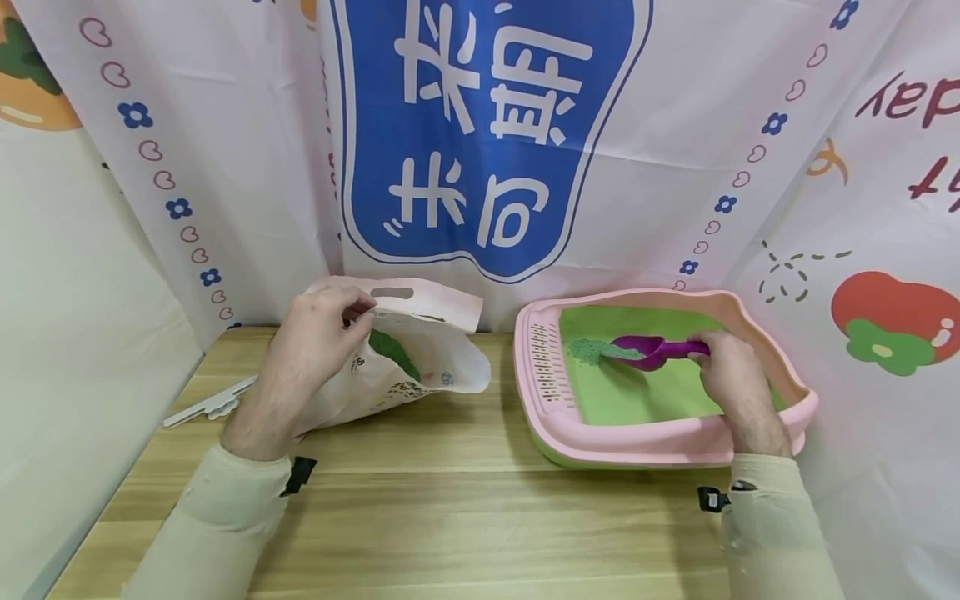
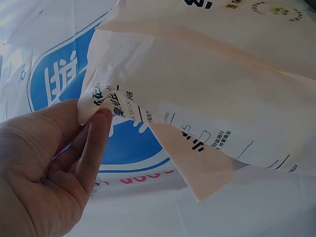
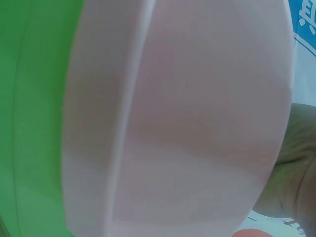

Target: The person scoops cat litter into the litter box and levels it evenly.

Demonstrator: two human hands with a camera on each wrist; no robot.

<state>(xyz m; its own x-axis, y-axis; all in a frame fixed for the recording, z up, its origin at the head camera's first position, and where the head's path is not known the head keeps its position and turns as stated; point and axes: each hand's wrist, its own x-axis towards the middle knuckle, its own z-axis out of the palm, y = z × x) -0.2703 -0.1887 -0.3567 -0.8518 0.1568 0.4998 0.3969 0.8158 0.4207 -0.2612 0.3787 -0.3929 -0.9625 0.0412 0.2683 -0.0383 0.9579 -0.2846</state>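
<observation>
My left hand [image 1: 318, 329] pinches the top edge of a pale printed bag [image 1: 360, 400] between thumb and fingers. The bag's mouth gapes, with green granules [image 1: 393, 354] inside. In the left wrist view that hand [image 2: 59, 158] grips a corner of the bag [image 2: 197, 89]. On the right, my right hand [image 1: 731, 371] holds the handle of a purple scoop [image 1: 648, 352] inside a pink-rimmed green litter box [image 1: 637, 442]. Green granules [image 1: 588, 350] lie at the scoop's mouth on the box floor. The box's pink rim [image 3: 197, 108] hides most of my right hand [image 3: 291, 163] in the right wrist view.
A white bag clip [image 1: 213, 404] lies on the wooden table [image 1: 450, 517], left of the bag. Behind the table hangs a white printed cloth [image 1: 660, 108] with a blue panel. The litter box stands close to the right-hand wall.
</observation>
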